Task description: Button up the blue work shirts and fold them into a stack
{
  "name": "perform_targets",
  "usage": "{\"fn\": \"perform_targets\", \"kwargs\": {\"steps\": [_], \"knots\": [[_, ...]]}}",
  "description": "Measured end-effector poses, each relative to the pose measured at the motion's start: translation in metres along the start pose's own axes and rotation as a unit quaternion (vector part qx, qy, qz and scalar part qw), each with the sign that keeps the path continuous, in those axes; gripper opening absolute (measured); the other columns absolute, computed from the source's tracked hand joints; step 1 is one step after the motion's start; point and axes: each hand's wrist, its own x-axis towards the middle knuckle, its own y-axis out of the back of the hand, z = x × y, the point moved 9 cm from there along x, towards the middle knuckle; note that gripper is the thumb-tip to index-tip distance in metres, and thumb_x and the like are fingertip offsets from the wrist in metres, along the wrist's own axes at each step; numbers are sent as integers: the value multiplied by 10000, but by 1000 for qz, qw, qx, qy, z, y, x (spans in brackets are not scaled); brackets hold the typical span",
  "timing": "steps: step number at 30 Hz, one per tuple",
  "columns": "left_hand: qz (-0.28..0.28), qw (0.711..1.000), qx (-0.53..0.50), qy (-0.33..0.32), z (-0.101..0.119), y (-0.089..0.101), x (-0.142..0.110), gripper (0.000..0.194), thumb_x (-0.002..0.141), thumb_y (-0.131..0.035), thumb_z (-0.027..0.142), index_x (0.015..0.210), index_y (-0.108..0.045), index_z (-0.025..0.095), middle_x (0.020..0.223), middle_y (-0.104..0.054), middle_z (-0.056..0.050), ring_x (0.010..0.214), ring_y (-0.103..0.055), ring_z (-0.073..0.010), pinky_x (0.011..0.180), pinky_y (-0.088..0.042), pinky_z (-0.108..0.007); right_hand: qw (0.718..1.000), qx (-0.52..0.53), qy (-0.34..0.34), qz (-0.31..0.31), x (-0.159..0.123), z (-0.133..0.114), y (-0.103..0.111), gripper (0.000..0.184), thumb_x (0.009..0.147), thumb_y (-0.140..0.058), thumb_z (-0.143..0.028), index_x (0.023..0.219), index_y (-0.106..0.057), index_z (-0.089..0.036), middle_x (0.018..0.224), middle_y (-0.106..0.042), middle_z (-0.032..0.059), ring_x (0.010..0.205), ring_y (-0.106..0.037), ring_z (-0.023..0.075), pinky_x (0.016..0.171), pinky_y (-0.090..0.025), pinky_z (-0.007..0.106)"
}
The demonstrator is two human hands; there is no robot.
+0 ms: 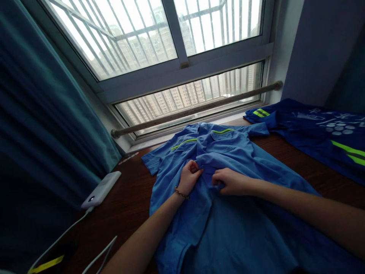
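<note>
A light blue short-sleeved work shirt (176, 182) lies front side up, its collar toward the window and yellow-green piping over the chest pockets. Its front is fastened near the top and falls apart lower down. My left hand (190, 177), with a beaded bracelet at the wrist, pinches the edge of the front opening at mid-shirt. Just to the right, my right hand (228, 181) is closed with curled fingers against the other front panel. The fabric bunches up between the two hands. Whether a button sits in the fingers is hidden.
A dark blue garment (310, 129) with reflective stripes lies at the right on the brown wooden surface (131, 198). At the left are a white power bank (101, 189) with a cable and a blue curtain (51, 99). A rail (199, 108) crosses the window behind.
</note>
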Motion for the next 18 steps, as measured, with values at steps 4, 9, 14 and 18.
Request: {"fn": "perform_targets", "kwargs": {"steps": [4, 9, 14, 18], "knots": [[-19, 993, 107, -45, 11, -6, -5, 180, 694, -618, 278, 630, -495, 164, 587, -475, 28, 546, -431, -98, 539, -340, -208, 944, 295, -139, 40, 5, 50, 10, 111, 642, -601, -212, 732, -625, -151, 661, -604, -13, 634, -563, 128, 632, -455, 251], [-60, 977, 157, -131, 37, -23, -20, 224, 787, -514, 283, 601, -592, 186, 747, -570, -44, 707, -500, -164, 693, -368, -272, 793, 551, -250, 74, -2, 76, 1, 275, 586, -712, -227, 824, -619, -125, 764, -666, 59, 692, -631, 167, 691, -513, 289], [-56, 965, 202, -160, 44, -30, -33, 92, 724, -601, 294, 746, -661, 227, 840, -557, -66, 826, -477, -204, 799, -349, -307, 753, 599, -238, 134, -4, 78, 10, 194, 641, -687, -231, 780, -600, -128, 681, -658, 48, 592, -622, 154, 619, -529, 289], [-110, 966, 185, -145, 37, -42, -37, 241, 607, -706, 322, 828, -666, 235, 823, -555, -61, 799, -470, -211, 777, -355, -305, 738, 603, -249, 171, -7, 82, 17, 158, 680, -650, -268, 744, -587, -137, 650, -646, 35, 555, -611, 158, 593, -527, 300]]}}
